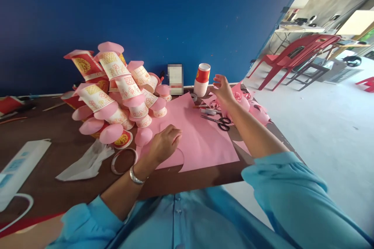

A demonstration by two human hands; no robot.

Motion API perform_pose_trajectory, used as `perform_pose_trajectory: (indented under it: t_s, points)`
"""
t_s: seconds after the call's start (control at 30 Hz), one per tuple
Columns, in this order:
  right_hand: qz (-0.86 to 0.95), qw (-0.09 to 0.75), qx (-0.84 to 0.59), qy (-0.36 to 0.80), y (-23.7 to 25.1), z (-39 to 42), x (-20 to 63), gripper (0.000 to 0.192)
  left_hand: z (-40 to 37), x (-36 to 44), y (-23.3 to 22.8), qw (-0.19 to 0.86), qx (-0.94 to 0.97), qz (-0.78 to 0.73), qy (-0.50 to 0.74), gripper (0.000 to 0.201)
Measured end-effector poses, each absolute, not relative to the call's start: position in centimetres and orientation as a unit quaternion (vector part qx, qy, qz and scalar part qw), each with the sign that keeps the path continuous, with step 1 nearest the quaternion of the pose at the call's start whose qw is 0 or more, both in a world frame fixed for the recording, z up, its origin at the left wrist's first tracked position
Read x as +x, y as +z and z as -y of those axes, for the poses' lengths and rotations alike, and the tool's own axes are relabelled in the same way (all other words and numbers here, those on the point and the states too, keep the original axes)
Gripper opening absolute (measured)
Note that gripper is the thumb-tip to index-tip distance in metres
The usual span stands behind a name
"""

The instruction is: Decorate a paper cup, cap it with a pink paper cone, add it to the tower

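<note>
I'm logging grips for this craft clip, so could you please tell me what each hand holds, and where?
Nothing is gripped. The left hand rests curled on the pink paper sheet; the right hand hovers open above pink scraps, beyond the scissors.

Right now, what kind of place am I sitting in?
Likely a craft or workshop room: a brown table by a blue wall holds pink paper, scissors and decorated paper cups; red plastic chairs stand behind.

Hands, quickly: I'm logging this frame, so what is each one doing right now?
Left hand: fingers curled, resting on the pink paper sheet, nothing visibly held.
Right hand: open, fingers spread, holding nothing, above the pink paper scraps.
</note>
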State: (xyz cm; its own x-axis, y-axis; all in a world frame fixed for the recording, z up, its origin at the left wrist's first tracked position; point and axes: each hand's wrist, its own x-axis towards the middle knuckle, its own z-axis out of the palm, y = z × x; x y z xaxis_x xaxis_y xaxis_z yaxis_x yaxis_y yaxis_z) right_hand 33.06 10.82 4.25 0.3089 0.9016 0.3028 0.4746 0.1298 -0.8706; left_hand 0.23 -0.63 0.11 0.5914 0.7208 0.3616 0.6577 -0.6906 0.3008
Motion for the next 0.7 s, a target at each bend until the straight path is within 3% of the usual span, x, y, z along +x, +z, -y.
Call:
perform_pose_trajectory:
  t_s: [0.23, 0.43, 0.7]
  points:
    - [0.502, 0.59, -0.55, 0.313, -0.1, -15.2, 32.6, 0.108, 0.6, 1.9, 2.4, 0.207, 0.871, -0.324, 0.307, 0.016]
    - [0.468, 0.633, -0.496, 0.367, -0.9, -16.1, 32.7, 0.111, -2.9, 6.0, 3.3, 0.35, 0.792, -0.308, 0.394, 0.024]
    - [0.403, 0.668, -0.472, 0.41, -1.6, -16.7, 31.9, 0.102, -12.9, 13.6, 4.7, 0.392, 0.687, -0.407, 0.457, 0.072]
